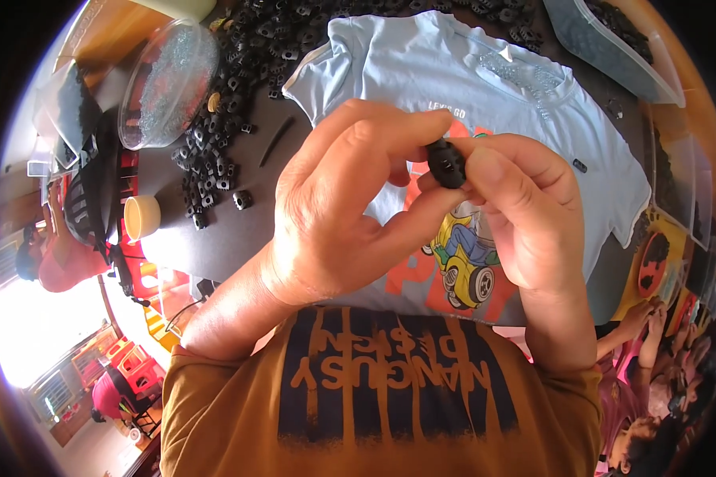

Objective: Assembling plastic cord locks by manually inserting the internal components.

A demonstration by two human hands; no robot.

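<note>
Between my two hands, above a light blue T-shirt (pixel 382 71), is a small black plastic piece (pixel 447 164) that looks like a cord lock. My left hand (pixel 334 199) pinches it from the left with thumb and fingertips. My right hand (pixel 533 199) grips its right side, thumb laid along it. The fingers cover part of the piece. The printed shirt lies spread on the dark table beneath both hands. Farther off to the left lies a pile of similar loose black pieces (pixel 215 155). A small dark piece (pixel 580 165) rests on the shirt's right part.
A clear round tub (pixel 124 119) of what look like small metal springs stands at the far left, near a pale yellow cup (pixel 142 218). A thin black strip (pixel 276 141) lies on the table. A clear bin (pixel 612 60) is at the far right. Other people's hands (pixel 644 318) work at the right.
</note>
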